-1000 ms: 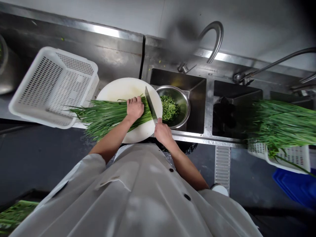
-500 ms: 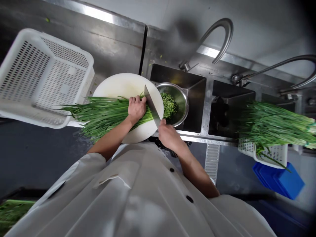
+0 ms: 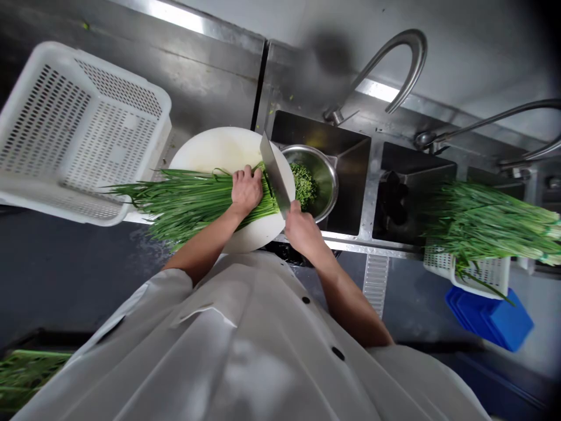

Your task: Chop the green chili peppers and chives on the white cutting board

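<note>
A long bunch of green stalks [image 3: 193,196] lies across the round white cutting board [image 3: 219,145], its leafy tips hanging over the left side. My left hand [image 3: 246,188] presses on the bunch near its cut end, fingers curled over it. In my right hand [image 3: 302,225] is the handle of a wide cleaver [image 3: 277,173]; the blade stands just right of the cut ends, with a few cut bits between. Right of the board, a round metal bowl [image 3: 333,186] holds chopped green pieces [image 3: 303,182].
At the left stands a white perforated basket [image 3: 164,99]. The bowl sits over a sink [image 3: 353,175], with a curved faucet [image 3: 418,49] behind. More green stalks [image 3: 491,219] lie at the right on a small white basket [image 3: 482,278], above blue boards [image 3: 495,318].
The cleaver has shifted slightly right, away from the cut ends, and small cut pieces now show beside it. The whole view has shifted slightly.
</note>
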The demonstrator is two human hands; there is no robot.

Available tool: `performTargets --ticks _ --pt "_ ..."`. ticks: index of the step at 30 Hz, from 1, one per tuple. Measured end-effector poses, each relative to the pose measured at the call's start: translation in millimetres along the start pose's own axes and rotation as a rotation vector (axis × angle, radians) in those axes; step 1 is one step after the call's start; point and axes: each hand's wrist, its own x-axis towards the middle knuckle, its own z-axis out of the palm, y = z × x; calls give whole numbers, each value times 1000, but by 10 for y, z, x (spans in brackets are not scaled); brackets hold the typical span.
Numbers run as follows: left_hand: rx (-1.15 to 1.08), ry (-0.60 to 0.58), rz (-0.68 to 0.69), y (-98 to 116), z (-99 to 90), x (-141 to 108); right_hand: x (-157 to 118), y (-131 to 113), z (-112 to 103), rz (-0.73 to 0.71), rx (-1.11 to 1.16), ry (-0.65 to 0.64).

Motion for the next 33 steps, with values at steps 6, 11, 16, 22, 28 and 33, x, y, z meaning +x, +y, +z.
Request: performTargets --ticks 6,11,16,22,28,33 --pt "-11 -14 30 0 -3 5 -383 -15 -170 -10 -44 -123" --pt "-13 -22 63 9 5 6 101 -38 -120 -57 20 -107" --pt "5 -25 60 17 6 3 755 -207 143 -16 105 20" --pt "4 19 11 7 18 7 481 -99 -101 -76 94 11" --pt "-22 42 9 19 63 8 46 132 281 -14 83 -62" --pt "-54 17 -20 -51 44 29 207 81 551 39 83 13"
